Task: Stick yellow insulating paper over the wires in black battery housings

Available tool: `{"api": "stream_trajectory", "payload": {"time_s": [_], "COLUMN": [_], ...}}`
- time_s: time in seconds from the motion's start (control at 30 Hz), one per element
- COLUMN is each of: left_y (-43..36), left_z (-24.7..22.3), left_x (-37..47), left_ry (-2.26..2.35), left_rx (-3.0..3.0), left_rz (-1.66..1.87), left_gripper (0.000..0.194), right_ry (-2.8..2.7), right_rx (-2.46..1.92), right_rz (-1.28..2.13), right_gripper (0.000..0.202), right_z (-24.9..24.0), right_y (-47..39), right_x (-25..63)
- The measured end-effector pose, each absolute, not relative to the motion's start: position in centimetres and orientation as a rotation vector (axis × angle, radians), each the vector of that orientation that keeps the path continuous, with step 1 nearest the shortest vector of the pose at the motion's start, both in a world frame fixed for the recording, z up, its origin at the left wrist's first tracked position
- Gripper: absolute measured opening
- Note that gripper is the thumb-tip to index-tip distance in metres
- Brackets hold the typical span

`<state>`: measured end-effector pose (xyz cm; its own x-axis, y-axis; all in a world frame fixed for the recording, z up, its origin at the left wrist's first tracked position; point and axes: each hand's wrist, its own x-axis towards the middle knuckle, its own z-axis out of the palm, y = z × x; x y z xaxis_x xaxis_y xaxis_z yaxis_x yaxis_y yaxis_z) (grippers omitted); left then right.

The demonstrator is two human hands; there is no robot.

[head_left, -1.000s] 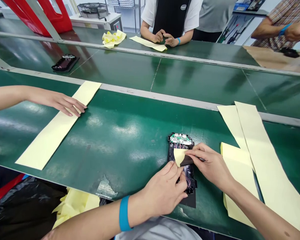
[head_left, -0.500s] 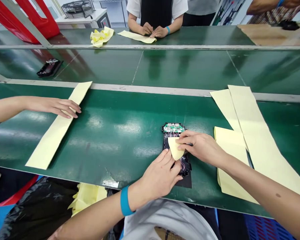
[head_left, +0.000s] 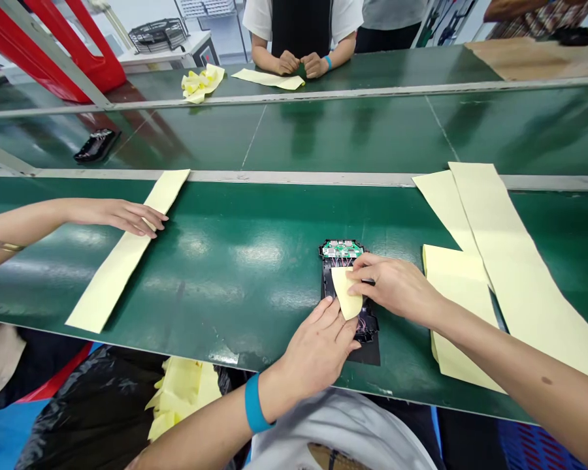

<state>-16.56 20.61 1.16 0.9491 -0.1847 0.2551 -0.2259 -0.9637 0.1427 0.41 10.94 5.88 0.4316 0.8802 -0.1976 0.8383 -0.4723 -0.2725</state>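
A black plastic housing with a green circuit board and thin wires lies on a dark flat sheet near the bench's front edge. My left hand, wearing a teal wristband, rests over its lower part, fingers stretched out and touching the lower edge of a pale yellow paper piece. That curved piece is pinched between the thumb and fingers of my right hand, above the housing's middle. Part of the housing is hidden under the paper and my hands.
Long yellow paper strips and a folded sheet lie at right. Another person's hand rests on a yellow strip at left. Across the bench, a person's hands are near yellow paper. Another black housing sits on the middle surface.
The view has shifted slightly. My hands stay at the housing, with the paper still pinched in my right hand. The hands of the person opposite have come off the strip, fingers now curled.
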Motion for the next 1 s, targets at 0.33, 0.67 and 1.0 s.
{"api": "stream_trajectory", "payload": {"time_s": [0.33, 0.67, 1.0], "left_y": [20.1, 19.9, 19.8], "left_z": [0.7, 0.6, 0.4], "left_x": [-16.7, -16.8, -17.0], "left_ry": [-0.283, -0.262, -0.252], "left_rx": [2.94, 2.96, 2.968], "left_rz": [0.411, 0.441, 0.487], "left_gripper": [0.037, 0.038, 0.037], "right_ry": [-1.325, -1.164, -0.934], "right_rx": [-2.235, -2.091, -2.072], "right_rz": [0.471, 0.756, 0.897], "right_gripper": [0.029, 0.044, 0.022], "right_z": [3.9, 5.6, 4.9], "right_y": [9.1, 7.8, 9.9], "right_x": [0.7, -0.5, 0.3]}}
